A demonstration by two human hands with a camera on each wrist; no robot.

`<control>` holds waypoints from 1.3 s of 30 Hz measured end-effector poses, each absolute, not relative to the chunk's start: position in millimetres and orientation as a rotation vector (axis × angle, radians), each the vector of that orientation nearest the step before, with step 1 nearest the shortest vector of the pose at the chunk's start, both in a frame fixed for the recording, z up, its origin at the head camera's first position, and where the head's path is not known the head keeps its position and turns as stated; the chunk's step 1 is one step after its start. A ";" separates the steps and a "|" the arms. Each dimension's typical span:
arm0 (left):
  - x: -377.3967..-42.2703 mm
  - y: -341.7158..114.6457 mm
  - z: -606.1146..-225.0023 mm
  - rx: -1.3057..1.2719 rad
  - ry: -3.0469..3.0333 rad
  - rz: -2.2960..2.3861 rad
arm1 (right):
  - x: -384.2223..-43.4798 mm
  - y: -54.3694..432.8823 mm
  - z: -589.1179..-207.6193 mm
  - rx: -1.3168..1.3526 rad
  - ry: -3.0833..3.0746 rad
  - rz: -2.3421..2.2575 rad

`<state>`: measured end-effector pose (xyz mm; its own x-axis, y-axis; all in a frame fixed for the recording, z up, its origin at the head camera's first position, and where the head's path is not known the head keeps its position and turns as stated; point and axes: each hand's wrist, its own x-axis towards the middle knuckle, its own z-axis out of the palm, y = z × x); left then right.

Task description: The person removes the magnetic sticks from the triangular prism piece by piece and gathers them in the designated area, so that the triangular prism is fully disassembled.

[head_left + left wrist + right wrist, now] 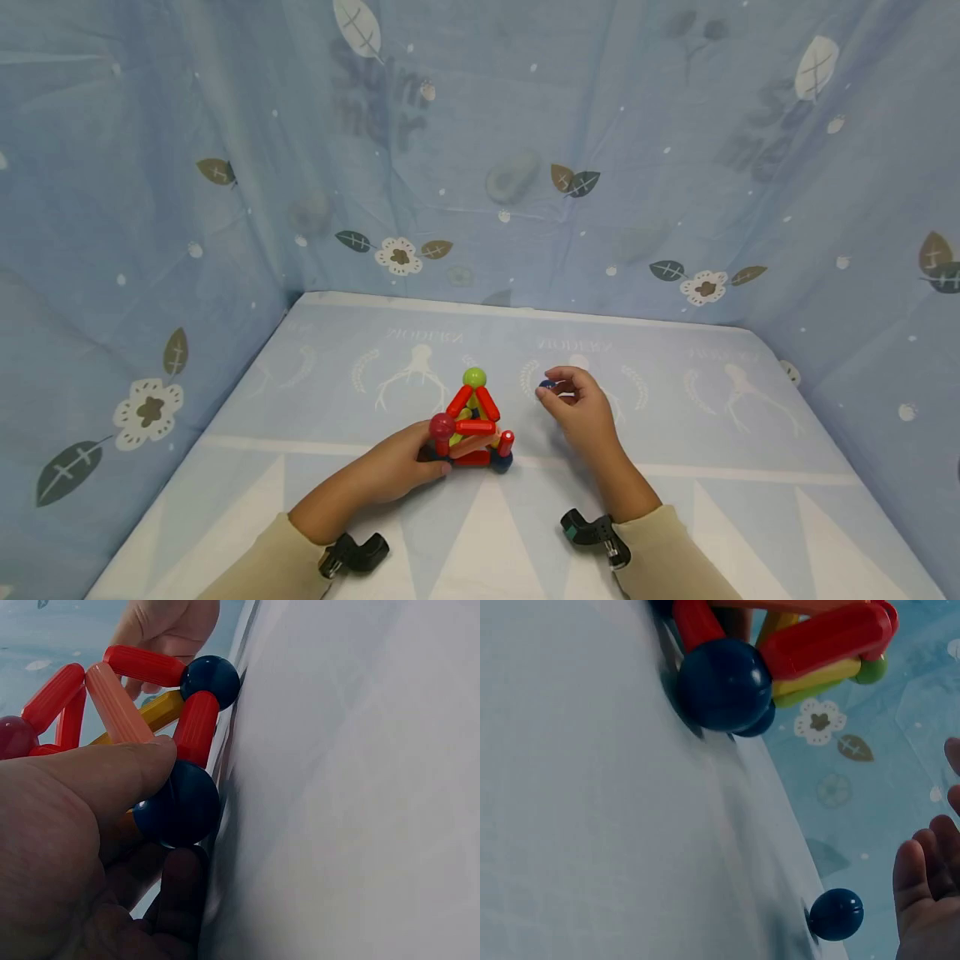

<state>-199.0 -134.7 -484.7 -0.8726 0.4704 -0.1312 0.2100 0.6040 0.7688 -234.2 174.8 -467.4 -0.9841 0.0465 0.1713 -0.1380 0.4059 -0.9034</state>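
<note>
My left hand (pixel 401 462) grips the near left corner of a structure of magnetic sticks and balls (pixel 475 427). Its thumb lies over a dark blue ball (pixel 184 806) at that corner, beside a red stick (pixel 197 729) and a pink stick (pixel 118 705). A green ball (pixel 474 378) tops the structure, and a dark red ball (pixel 442 427) sits at its left. To the right, my right hand (pixel 585 408) hovers around a loose dark blue ball (pixel 836 914), which rests on the table. In the right wrist view its fingers stand apart from that ball.
The table (pixel 300 492) is covered with a pale patterned cloth. Blue printed curtains (pixel 480 150) rise behind it and at both sides. A black camera mount (pixel 354 554) is strapped at the left wrist and another mount (pixel 596 533) at the right.
</note>
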 end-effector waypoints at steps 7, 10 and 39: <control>-198.2 -133.9 -484.0 0.556 2.507 1.142 | -214.7 164.3 -471.1 0.399 -2.601 1.840; -198.0 -133.8 -482.6 0.550 2.510 1.144 | -212.9 164.1 -473.4 0.547 -2.630 1.952; -198.8 -132.4 -481.9 0.586 2.488 1.147 | -202.1 159.3 -486.0 0.727 -2.845 1.611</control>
<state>-198.8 -132.4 -481.9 -0.8579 0.4973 -0.1294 0.2246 0.5894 0.7759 -202.1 159.3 -486.0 -0.8853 -0.4640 0.0317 -0.2658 0.4489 -0.8531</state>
